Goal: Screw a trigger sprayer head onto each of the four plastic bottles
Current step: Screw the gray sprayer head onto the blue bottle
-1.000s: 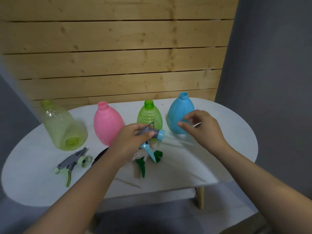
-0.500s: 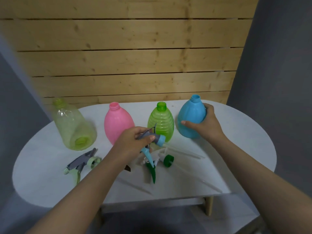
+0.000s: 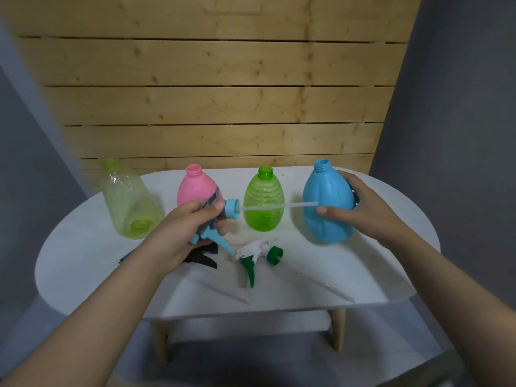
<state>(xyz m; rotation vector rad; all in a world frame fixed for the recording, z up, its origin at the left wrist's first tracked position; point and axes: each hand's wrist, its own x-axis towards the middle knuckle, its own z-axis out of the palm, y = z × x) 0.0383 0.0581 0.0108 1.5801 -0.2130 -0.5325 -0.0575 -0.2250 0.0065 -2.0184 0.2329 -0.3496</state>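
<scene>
While the left hand [image 3: 186,230] is curling its fingers and thumb tight around a blue-and-grey sprayer head [image 3: 216,219], that head is sitting above the table, w/ its blue screw collar poking out past the thumb toward the right. A thin clear dip tube [image 3: 275,207] is sticking out sideways from the collar, crossing in front of the green bottle [image 3: 264,203], and its tip is reaching the side of the blue bottle [image 3: 328,203], not its mouth. The blue trigger is hanging down below the fist.

The right hand [image 3: 360,209] is wrapping around the blue bottle's right side, thumb pressing on the front, fingers behind. This bottle is standing nearer the camera than the others; whether its base is resting on the table, can't tell.

Four bottles, all uncapped w/ open necks, are lining up left to right on the white oval table [image 3: 377,263]: a pale yellow-green see-through bottle [image 3: 125,202], a pink bottle [image 3: 195,188] partly behind the left hand, the ribbed green one, then the blue. None appears to be holding liquid.

A white-and-green sprayer head [image 3: 258,254] is lying on the table btwn the two forearms, its tube trailing toward the front right. A dark sprayer head [image 3: 203,256] is lying mostly hidden under the left hand. At the left wrist, a sliver of another sprayer [image 3: 122,261] is peeking out.
</scene>
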